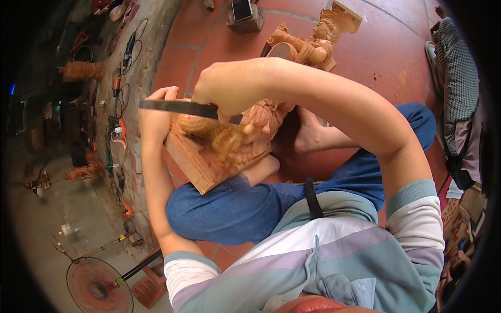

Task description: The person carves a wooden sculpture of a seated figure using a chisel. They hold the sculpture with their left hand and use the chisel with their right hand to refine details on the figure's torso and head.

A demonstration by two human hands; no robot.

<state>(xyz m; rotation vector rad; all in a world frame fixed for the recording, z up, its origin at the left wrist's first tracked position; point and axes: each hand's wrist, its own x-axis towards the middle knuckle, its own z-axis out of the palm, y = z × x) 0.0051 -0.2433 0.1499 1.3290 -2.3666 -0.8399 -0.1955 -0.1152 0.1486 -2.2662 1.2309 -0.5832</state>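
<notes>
A reddish-brown wood carving (245,138) with a flat square-edged base leans tilted against my bent leg. My left hand (155,117) grips its far left edge, with the fingertips curled over. Closed in a fist above the carving, my right hand (222,86) holds a dark, flat, narrow strip (180,108) like a file or sanding strip. One end of the strip crosses in front of my left hand; the other passes over the carving. My right forearm spans the view above the carving and hides part of it.
A second carved wooden figure (313,44) lies on the red tiles ahead. A phone (241,9) rests on a block at the far side. Power tools with cords (122,68) line the left ledge, and a fan (99,287) stands at the lower left. Cloth (459,78) lies at right.
</notes>
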